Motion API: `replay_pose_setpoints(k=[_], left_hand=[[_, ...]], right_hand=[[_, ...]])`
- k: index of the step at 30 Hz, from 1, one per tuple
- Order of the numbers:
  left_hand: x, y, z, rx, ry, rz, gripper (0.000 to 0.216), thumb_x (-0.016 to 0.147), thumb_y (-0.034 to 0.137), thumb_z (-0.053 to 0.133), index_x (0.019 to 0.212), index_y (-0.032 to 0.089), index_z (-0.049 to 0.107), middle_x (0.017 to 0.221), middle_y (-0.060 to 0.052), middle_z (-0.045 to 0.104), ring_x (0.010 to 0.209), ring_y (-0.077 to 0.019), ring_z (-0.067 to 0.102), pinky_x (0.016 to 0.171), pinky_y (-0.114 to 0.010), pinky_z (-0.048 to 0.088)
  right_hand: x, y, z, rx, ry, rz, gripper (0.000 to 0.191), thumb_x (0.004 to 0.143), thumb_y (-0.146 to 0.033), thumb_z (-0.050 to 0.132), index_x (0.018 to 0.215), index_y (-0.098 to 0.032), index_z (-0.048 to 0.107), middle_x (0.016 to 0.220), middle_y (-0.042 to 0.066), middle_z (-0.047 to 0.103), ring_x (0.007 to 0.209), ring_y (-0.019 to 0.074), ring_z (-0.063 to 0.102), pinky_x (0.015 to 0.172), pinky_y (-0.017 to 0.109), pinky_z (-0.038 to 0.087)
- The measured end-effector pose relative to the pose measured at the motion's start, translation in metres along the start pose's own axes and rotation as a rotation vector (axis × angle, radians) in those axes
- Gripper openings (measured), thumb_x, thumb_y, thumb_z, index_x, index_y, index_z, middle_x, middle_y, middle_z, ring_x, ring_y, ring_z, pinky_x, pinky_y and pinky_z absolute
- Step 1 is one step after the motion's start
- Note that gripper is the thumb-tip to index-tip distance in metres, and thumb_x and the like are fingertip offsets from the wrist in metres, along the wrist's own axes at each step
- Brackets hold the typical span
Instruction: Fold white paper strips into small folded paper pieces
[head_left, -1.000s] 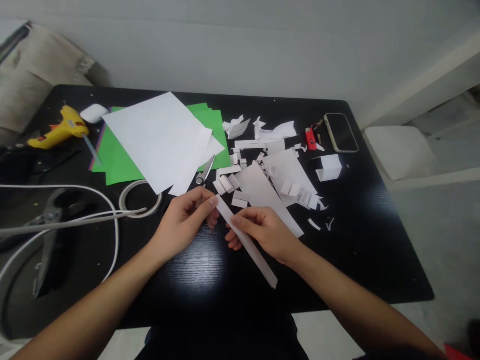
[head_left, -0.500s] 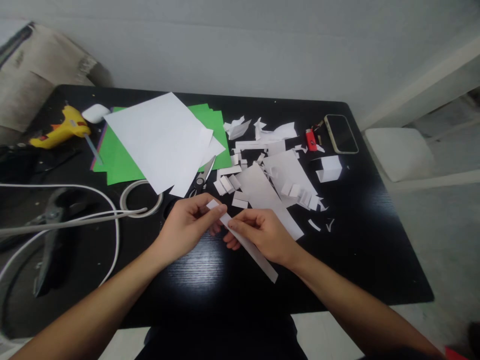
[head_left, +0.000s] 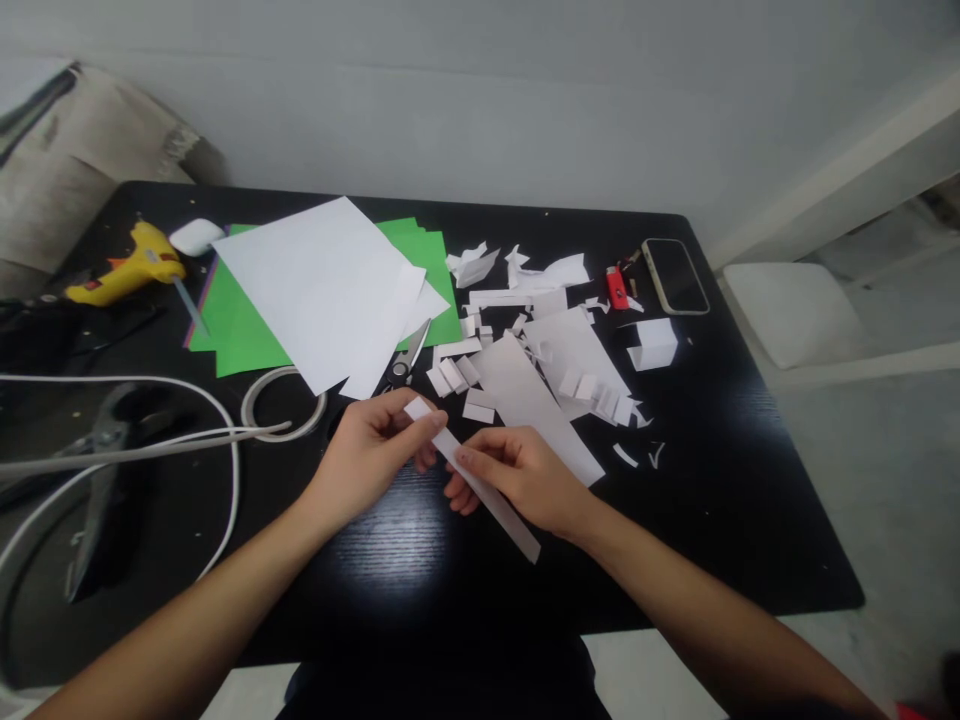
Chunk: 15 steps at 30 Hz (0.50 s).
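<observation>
A long white paper strip (head_left: 501, 508) slants above the front of the black table (head_left: 720, 540), its lower end hanging free toward me. My left hand (head_left: 379, 445) pinches the strip near its upper end between thumb and fingers. Farther down, my right hand (head_left: 521, 475) grips the same strip, thumb on top and fingers curled beneath. Just beyond my hands lie small folded paper pieces (head_left: 478, 405) and a wide white paper piece (head_left: 536, 410). Scissors (head_left: 405, 362) rest behind my left hand, their handles partly hidden.
White sheets (head_left: 315, 290) overlap green sheets (head_left: 255, 345) at the back left. A yellow glue gun (head_left: 142, 262), a white cable (head_left: 225, 440) and pliers-like tool (head_left: 105, 490) lie left. Crumpled paper scraps (head_left: 551, 272), a red lighter (head_left: 616, 288) and a phone (head_left: 676, 276) are at right.
The strip's lower end has shifted slightly left, and its slant is a little steeper. Both hands keep hold of it. The whole view has shifted slightly.
</observation>
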<state>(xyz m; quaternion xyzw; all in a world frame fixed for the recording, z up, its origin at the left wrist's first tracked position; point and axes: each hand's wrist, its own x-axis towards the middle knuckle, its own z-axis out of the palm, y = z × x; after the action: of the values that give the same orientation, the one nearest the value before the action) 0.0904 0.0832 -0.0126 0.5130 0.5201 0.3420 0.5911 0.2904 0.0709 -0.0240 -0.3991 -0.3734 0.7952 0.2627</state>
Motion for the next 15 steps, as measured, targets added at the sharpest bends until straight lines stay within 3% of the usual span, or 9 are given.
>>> replay_pose_setpoints(k=[5,15], left_hand=[[-0.0007,-0.0040,0.0033,-0.023,-0.082,-0.082,0.025,0.087,0.037,0.075,0.076,0.015,0.068,0.060,0.001,0.065,0.051,-0.0110,0.058,0.049,-0.022,0.047],[-0.0002,-0.0041,0.0038,-0.032,-0.077,-0.096,0.025,0.088,0.035,0.073,0.074,0.014,0.067,0.059,0.000,0.064,0.048,-0.0098,0.057,0.045,-0.020,0.046]], right_hand=[[0.0010,0.0020,-0.0005,-0.027,0.028,-0.025,0.037,0.087,-0.050,0.077,0.089,-0.013,0.075,0.078,0.006,0.076,0.066,0.0154,0.073,0.067,0.030,0.061],[0.0018,0.0034,0.0010,-0.032,0.033,-0.051,0.037,0.086,-0.049,0.078,0.090,-0.013,0.076,0.077,0.005,0.076,0.067,0.0154,0.073,0.069,0.031,0.062]])
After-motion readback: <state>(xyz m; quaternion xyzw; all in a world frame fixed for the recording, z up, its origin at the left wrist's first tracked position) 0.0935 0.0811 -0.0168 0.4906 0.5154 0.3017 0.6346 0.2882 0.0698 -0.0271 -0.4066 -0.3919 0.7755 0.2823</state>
